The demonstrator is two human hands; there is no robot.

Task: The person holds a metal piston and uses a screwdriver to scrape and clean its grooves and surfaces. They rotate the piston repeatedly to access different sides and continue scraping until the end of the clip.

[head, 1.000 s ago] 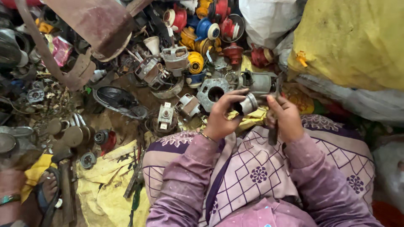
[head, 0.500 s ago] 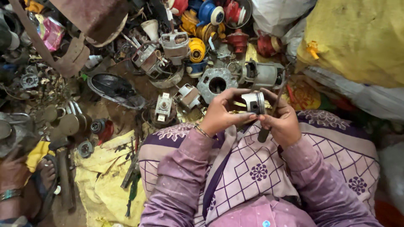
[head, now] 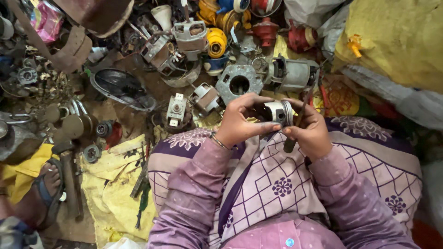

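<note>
A small silvery cylindrical metal part (head: pixel 280 112) sits between both hands above my lap. My left hand (head: pixel 240 121) grips it from the left, fingers curled over its top and under it. My right hand (head: pixel 310 131) steadies it from the right and also clasps a dark, thin rod-like tool (head: pixel 297 123) that runs up past the part. Purple sleeves cover both arms, and a patterned purple and cream cloth (head: pixel 277 184) lies over my knees.
The ground ahead is heaped with scrap: a grey round housing with a hole (head: pixel 239 83), a small motor (head: pixel 290 74), yellow (head: pixel 217 41) and red (head: pixel 266 31) parts. Yellow sacks (head: pixel 397 41) lie at the right. Another person's sandalled foot (head: pixel 44 193) is at lower left.
Both hands have drawn the metal part a little nearer to my lap and turned it slightly. The grip of both hands is unchanged.
</note>
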